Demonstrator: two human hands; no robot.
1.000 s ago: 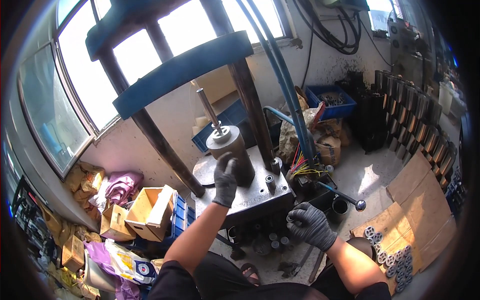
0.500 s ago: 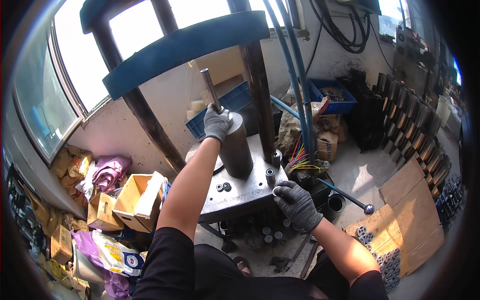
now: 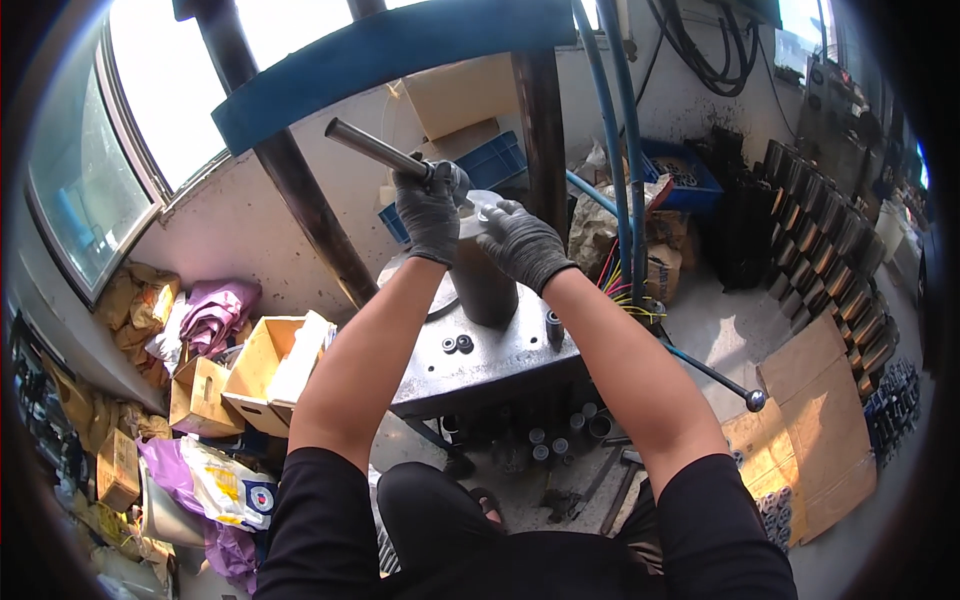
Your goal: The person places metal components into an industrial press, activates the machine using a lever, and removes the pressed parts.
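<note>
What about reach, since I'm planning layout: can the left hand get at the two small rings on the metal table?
Probably not readily: the left hand holds the metal rod, though the rings lie uncovered.

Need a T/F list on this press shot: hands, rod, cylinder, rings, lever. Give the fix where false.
1. The left hand grips the rod. True.
2. The rod stands upright. False: it is tilted, its free end up and to the left.
3. The right hand is at the top of the cylinder. True.
4. Both hands are bare. False: both wear grey gloves.
5. Two small rings lie on the plate. True.
6. The ball-ended lever is left of the cylinder. False: the lever is to its right.
</note>
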